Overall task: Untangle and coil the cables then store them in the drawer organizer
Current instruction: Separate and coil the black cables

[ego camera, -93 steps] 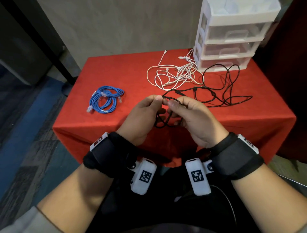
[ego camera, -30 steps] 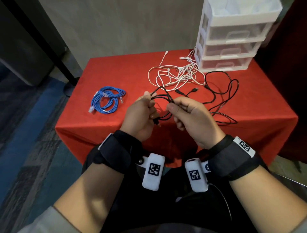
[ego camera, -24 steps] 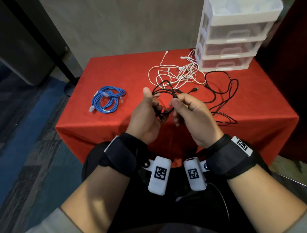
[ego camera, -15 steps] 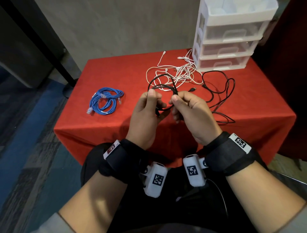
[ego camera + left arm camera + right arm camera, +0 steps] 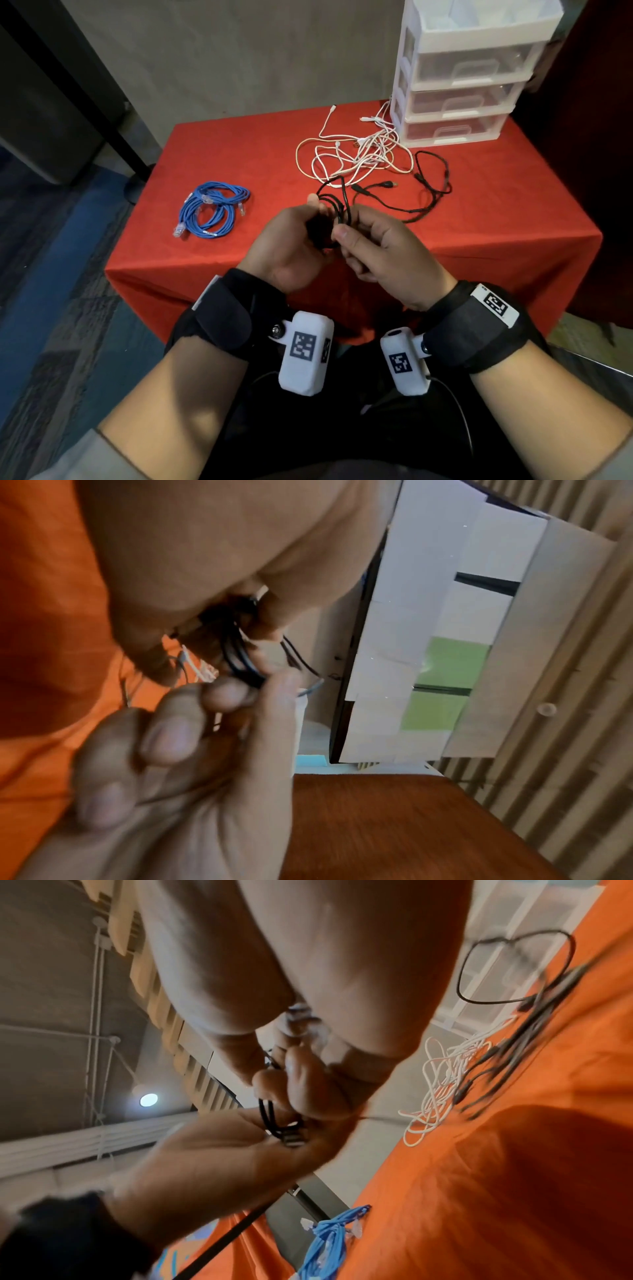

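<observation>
Above the near half of the red table (image 5: pixel 260 154), both hands hold a small coil of black cable (image 5: pixel 337 205). My left hand (image 5: pixel 318 219) grips the coil's loops between thumb and curled fingers. Beside it, my right hand (image 5: pixel 344 226) pinches the same cable. In the left wrist view the black loops (image 5: pixel 240 656) run between both hands' fingertips. In the right wrist view the loops (image 5: pixel 274 1118) lie in the left palm. The loose end of the black cable (image 5: pixel 431 178) trails back over the table. The white drawer organizer (image 5: pixel 455 78) stands at the back right, with all drawers closed.
A tangle of white cables (image 5: pixel 363 157) lies in front of the organizer, touching the black cable's loose part. A coiled blue cable (image 5: pixel 212 212) rests at the table's left. A wall rises behind the table, with carpeted floor to the left.
More black cable has been wound into the coil between my hands. The loose part on the table has shortened and slid toward me. Both hands have stayed together.
</observation>
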Demonstrator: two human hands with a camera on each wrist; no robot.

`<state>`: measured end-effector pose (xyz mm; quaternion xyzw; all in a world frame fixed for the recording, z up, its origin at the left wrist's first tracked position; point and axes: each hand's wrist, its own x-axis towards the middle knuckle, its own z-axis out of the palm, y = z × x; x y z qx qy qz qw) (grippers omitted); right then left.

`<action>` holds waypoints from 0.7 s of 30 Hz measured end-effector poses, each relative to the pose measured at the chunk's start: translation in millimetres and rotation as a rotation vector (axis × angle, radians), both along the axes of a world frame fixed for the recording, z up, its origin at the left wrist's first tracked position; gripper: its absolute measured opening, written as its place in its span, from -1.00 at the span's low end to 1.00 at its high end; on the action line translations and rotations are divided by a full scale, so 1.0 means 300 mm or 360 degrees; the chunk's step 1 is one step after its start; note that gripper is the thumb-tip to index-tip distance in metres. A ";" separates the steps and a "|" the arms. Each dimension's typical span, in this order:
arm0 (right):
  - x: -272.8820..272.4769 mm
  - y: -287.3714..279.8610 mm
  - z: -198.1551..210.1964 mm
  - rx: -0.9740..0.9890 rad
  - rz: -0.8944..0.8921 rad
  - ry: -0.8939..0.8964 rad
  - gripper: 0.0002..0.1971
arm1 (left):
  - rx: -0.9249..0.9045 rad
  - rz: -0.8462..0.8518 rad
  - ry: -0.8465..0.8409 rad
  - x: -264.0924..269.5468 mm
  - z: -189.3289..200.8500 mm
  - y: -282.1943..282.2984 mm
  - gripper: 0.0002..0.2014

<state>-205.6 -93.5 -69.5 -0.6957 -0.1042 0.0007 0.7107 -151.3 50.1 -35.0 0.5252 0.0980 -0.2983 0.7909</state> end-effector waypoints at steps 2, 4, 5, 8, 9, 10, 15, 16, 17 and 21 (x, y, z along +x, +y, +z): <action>0.001 -0.005 -0.012 -0.0015 -0.0047 0.0023 -0.85 | 0.0002 0.0153 -0.0118 0.010 0.000 -0.013 -0.66; 0.000 -0.009 -0.023 0.0018 -0.0108 0.0075 -0.84 | 0.0062 0.0297 -0.0255 0.007 -0.002 -0.029 -0.66; 0.000 -0.010 -0.028 0.0025 -0.0110 0.0091 -0.84 | 0.0079 0.0354 -0.0305 0.005 -0.007 -0.036 -0.67; 0.007 -0.009 -0.039 -0.0048 -0.0080 0.0066 -0.89 | 0.0211 0.0459 -0.0452 0.008 -0.018 -0.040 -0.69; 0.017 -0.015 -0.052 -0.0088 -0.0119 0.0051 -0.82 | 0.0265 0.0482 -0.0499 0.014 -0.019 -0.033 -0.68; 0.031 -0.026 -0.069 -0.0124 -0.0184 0.0045 -0.74 | 0.0319 0.0496 -0.0538 0.023 -0.017 -0.023 -0.68; 0.118 -0.083 -0.141 -0.0884 -0.0455 -0.0243 -0.42 | 0.0423 0.0337 -0.0639 0.039 0.014 0.027 -0.74; 0.141 -0.077 -0.148 -0.0940 -0.0383 -0.0341 -0.29 | 0.0431 0.0288 -0.0652 0.035 0.021 0.026 -0.79; 0.163 -0.064 -0.154 -0.0983 -0.0283 -0.0456 -0.20 | 0.0440 0.0250 -0.0664 0.030 0.026 0.023 -0.84; 0.247 -0.021 -0.187 -0.1376 -0.0164 -0.0643 -0.59 | 0.0518 0.0143 -0.0764 0.019 0.048 0.023 -0.90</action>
